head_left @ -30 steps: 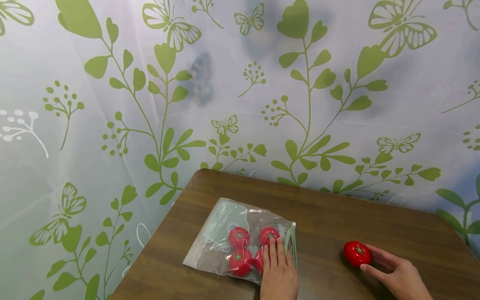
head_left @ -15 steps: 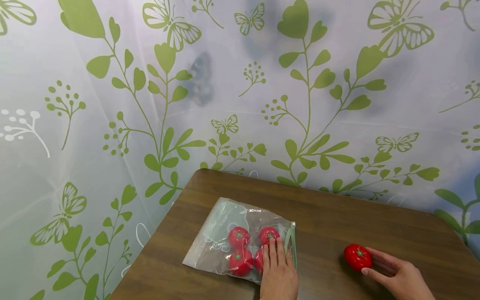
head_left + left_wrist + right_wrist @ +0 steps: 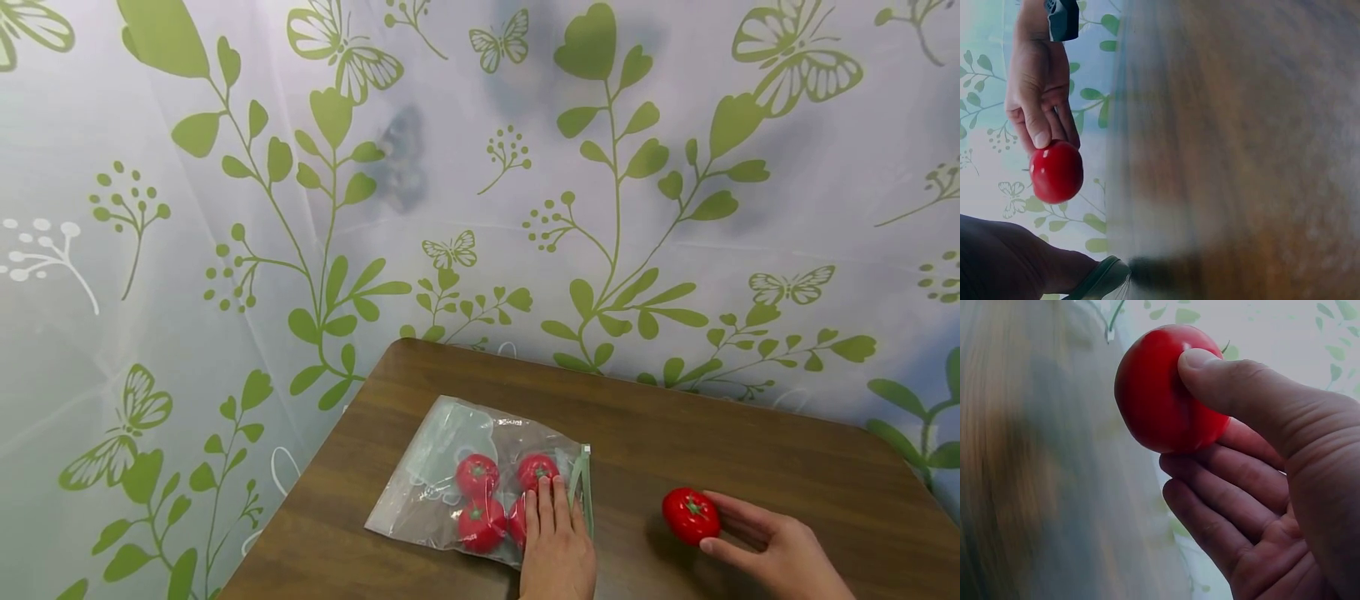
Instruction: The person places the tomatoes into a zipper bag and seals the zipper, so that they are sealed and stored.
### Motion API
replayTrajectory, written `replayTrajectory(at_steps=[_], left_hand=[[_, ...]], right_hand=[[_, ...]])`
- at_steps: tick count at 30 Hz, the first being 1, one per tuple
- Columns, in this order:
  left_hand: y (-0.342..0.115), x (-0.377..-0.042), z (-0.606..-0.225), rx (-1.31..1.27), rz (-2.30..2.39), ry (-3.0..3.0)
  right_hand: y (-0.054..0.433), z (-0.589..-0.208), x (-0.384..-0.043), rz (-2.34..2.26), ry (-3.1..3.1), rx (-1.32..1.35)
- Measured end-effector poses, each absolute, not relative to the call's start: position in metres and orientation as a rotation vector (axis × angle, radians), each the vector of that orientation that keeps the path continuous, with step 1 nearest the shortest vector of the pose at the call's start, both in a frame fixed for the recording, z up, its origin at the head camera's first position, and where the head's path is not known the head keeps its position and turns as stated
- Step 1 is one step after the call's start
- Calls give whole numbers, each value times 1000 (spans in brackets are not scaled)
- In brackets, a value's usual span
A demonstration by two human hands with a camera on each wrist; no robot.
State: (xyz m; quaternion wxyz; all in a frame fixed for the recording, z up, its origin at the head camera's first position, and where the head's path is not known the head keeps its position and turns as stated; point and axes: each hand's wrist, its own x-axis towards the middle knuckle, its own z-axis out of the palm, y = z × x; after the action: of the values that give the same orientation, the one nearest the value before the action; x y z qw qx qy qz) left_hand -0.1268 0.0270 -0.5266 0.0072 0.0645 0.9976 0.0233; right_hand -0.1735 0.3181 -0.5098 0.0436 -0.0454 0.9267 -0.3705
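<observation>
A red tomato with a green stem star is pinched between the thumb and fingers of my right hand. It hangs over the table, with a shadow below it; the right wrist view shows the thumb pressed on its side. My left hand lies with fingers straight on a clear zip bag, near the bag's green zip edge. Inside the bag several red tomatoes sit close together, one partly hidden under the left fingers. The zip's white slider is at the far corner.
The brown wooden table has rounded far corners and carries the bag on its left part. Behind it and along the left hangs a pale cloth printed with green leaves and butterflies. A dark band circles the right wrist.
The right hand has moved left with the tomato, nearer to the bag, and the tomato's shadow now shows apart below it. The left hand and the bag have stayed in place.
</observation>
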Motion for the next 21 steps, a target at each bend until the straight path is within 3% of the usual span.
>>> replayTrajectory(at_steps=[9, 21], left_hand=[[26, -125, -528, 220, 62, 3163], [25, -124, -530, 229, 80, 3197]], right_hand=[[296, -513, -170, -1159, 2861, -334], [266, -514, -173, -1215, 2781, -350]])
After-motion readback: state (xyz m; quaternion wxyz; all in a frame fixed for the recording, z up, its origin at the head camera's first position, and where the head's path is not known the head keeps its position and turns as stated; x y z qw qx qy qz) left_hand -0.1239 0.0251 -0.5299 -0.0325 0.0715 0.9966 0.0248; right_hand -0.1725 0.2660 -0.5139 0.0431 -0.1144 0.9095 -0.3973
